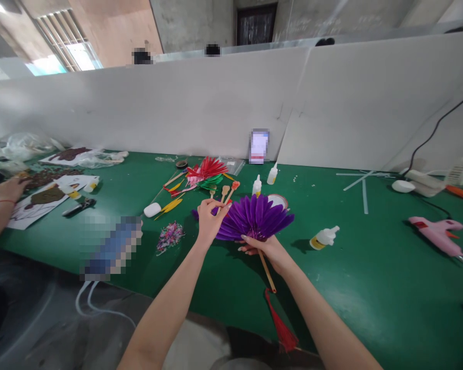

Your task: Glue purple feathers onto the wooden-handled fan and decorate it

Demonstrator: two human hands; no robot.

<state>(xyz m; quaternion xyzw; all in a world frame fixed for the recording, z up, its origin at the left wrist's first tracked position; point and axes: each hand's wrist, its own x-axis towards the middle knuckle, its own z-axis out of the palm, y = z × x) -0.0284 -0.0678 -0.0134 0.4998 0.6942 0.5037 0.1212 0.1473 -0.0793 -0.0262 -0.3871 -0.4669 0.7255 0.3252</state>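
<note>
Green tabletop (355,298) under a purple fan (258,218) meets a pale partition (146,105).

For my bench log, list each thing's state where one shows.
Purple feather fan: spread, held
Right grip: closed on fan
Left grip: pinched, contents unclear
Red tassel: trailing below fan handle
Propped phone: screen lit
Rear white bottle: upright
Nearest white bottle: tilt unclear
Pink glue gun: lying down

- The spread purple feather fan (256,217) has a slim tan wooden handle (267,271).
- The long thread tassel (282,329) is red.
- The flat worktop (355,298) is green.
</note>
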